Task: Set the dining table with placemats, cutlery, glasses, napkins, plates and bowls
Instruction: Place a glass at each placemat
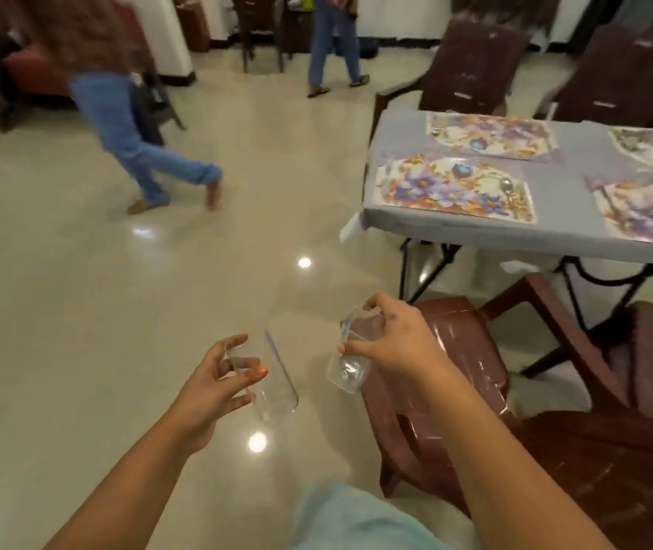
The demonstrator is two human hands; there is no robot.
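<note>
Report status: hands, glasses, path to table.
Left hand grips one glass, right hand another glass. Table ahead, placemats down. Brown chair stands between.

open floor (198, 291) ahead-left | brown chair (456, 375) blocks table edge (515, 236) (right side) | walkers far off

We've got two clear glasses in the air, well short of the table. The left glass (273, 379) is a tall, straight tumbler with a blue mark near its rim, tilted with its base toward us. The right glass (350, 351) is shorter, blue-printed too, and tipped over. Up on the grey-covered table (475, 232) we see four floral placemats, purple and orange blooms, lying flat in two rows. On the near-left placemat (452, 186) lies a spoon (507, 188); the far-left placemat (491, 135) lies just beyond it.
</note>
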